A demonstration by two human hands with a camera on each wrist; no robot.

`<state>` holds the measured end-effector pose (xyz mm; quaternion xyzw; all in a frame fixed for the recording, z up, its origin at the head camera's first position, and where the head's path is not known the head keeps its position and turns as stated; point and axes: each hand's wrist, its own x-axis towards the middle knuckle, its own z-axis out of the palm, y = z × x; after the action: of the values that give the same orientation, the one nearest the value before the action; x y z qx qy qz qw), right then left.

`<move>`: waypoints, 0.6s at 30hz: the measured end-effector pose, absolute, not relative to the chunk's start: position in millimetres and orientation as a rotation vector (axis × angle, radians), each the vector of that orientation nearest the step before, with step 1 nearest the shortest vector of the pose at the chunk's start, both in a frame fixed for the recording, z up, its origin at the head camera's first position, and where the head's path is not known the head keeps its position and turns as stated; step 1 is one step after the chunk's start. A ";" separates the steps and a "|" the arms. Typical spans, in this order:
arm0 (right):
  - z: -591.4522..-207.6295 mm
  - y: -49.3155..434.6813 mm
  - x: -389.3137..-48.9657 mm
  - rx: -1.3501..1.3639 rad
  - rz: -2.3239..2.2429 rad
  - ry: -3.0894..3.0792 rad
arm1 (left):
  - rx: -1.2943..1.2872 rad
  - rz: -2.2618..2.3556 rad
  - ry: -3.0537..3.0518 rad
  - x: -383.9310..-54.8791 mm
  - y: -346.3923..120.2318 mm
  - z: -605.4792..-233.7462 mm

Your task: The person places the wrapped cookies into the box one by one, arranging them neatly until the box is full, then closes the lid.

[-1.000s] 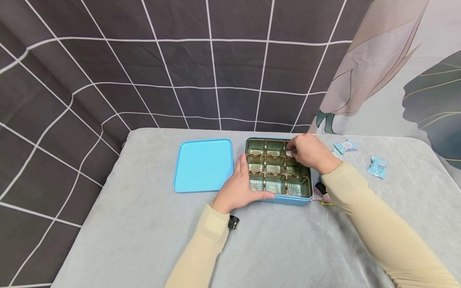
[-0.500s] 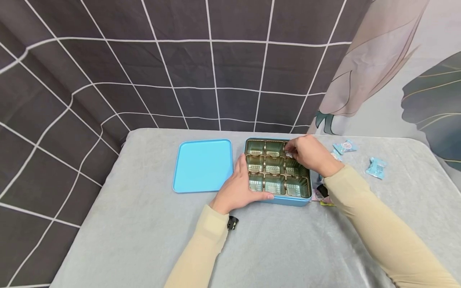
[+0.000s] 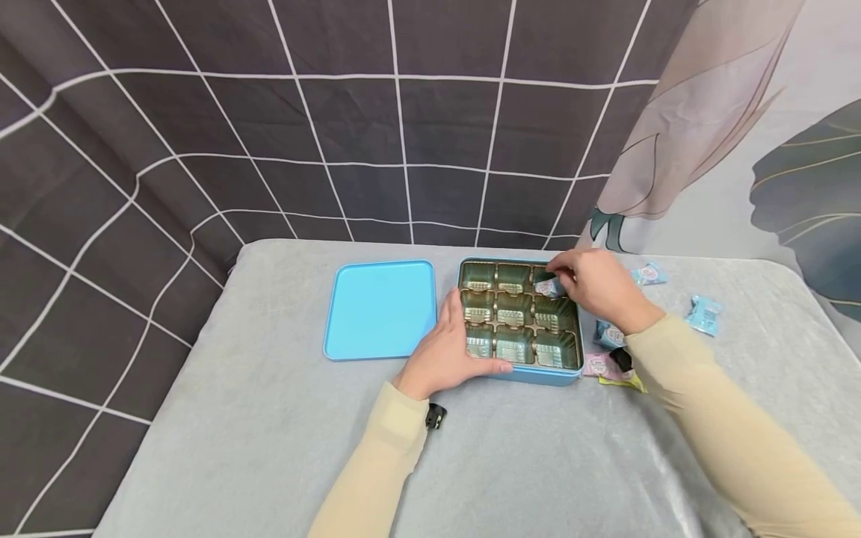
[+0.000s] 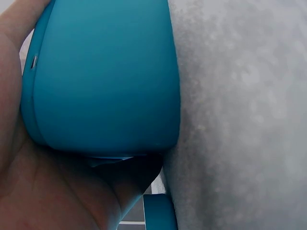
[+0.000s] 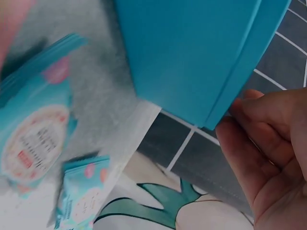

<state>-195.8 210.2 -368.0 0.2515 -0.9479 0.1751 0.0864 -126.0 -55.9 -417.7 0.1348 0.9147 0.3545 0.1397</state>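
Observation:
A light blue tin (image 3: 538,376) stands uncovered on the cloth, fitted with a gold-toned compartment insert (image 3: 494,325). My left hand (image 3: 440,359) rests around its front left corner, straight fingers along the left side and thumb across the front edge. In the left wrist view the tin's side wall (image 4: 105,76) lies against that palm. A small blue-and-white wrapped candy (image 3: 548,288) sits in the back right compartment. Just right of it is my right hand (image 3: 601,288), fingertips at the tin's back right edge and loosely bent; nothing shows between them in the right wrist view.
The tin's blue lid (image 3: 380,310) lies flat on the left. Blue wrapped candies (image 3: 704,314) lie to the right, with a pink packet (image 3: 601,365) and a yellow packet (image 3: 622,382) near the tin's front right corner. A dark checked curtain (image 3: 444,127) hangs behind.
My right hand has moved right, away from the candy, which now shows in the back right compartment. My left hand has stayed on the tin's corner.

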 end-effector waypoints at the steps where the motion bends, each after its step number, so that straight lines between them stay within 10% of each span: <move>1: -368.0 212.4 -195.1 0.743 0.529 -2.822 | 0.390 1.025 2.644 -126.1 -55.5 -418.0; 18: -375.0 259.6 -193.9 0.619 0.532 -2.799 | 0.399 1.027 2.641 -126.7 -55.6 -418.7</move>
<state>-193.9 259.6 -375.0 0.2111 -0.9538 0.1814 0.1129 -126.7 -55.6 -418.7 0.1382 0.9138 0.3554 0.1395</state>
